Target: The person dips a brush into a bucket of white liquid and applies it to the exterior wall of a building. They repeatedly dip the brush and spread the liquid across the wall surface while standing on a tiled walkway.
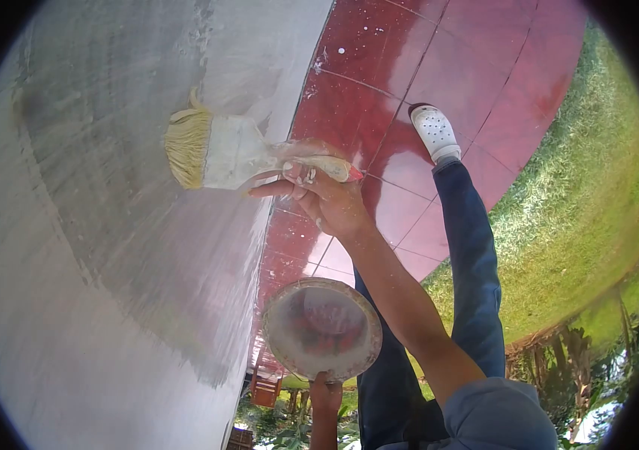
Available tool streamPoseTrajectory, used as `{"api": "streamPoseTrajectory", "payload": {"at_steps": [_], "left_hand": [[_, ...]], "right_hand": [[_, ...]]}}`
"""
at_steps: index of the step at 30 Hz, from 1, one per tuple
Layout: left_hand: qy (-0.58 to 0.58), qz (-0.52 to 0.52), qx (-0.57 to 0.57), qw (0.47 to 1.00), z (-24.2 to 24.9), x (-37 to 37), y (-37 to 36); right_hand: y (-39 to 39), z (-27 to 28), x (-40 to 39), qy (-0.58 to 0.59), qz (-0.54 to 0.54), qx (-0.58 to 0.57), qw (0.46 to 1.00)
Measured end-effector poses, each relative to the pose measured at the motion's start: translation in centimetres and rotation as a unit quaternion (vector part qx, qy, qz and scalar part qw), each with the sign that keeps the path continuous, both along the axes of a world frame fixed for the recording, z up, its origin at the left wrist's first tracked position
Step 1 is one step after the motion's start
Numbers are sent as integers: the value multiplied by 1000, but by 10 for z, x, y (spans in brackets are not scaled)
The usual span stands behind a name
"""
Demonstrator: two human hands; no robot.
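My right hand (327, 196) is closed round the handle of a wide paintbrush (237, 154), with white smears on its fingers. The brush has pale yellow bristles, a white-coated body and a red handle tip. Its bristles point left and overlap the wall (132, 195), which carries grey, streaky brush marks beside paler areas. Lower down, my left hand (325, 394) grips the near rim of a round bucket (278, 341). The bucket's rim is crusted with whitish residue, and its inside looks cloudy with a reddish patch. Part of the left hand is hidden beneath it.
Red glossy floor tiles (477, 82) with white splashes run along the wall's foot. My foot in a white clog (434, 131) stands on them. Grass (574, 247) borders the tiles on the right. A brown chair (265, 390) and plants appear behind, at the bottom.
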State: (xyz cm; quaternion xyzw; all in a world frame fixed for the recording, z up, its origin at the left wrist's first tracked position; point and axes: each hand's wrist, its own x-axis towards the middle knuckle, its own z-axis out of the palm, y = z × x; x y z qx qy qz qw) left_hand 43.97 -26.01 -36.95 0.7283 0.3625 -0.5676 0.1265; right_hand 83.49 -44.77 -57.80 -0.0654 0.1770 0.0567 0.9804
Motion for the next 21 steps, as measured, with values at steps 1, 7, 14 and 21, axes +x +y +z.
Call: {"api": "streamPoseTrajectory", "payload": {"at_steps": [1,7,14,21], "left_hand": [[1,-2,2,1000,-1,1,2],[-179,304,57,934,-1,1,-20],[-174,321,57,929,-5,2,-20],[-106,398,57,910,3,29,-21]], "right_hand": [[10,-25,1,1,-2,2,1000],[39,-197,-4,223,-50,-5,973],[59,-109,11,149,-66,-378,911],[27,46,-23,1,-102,-181,978]]}}
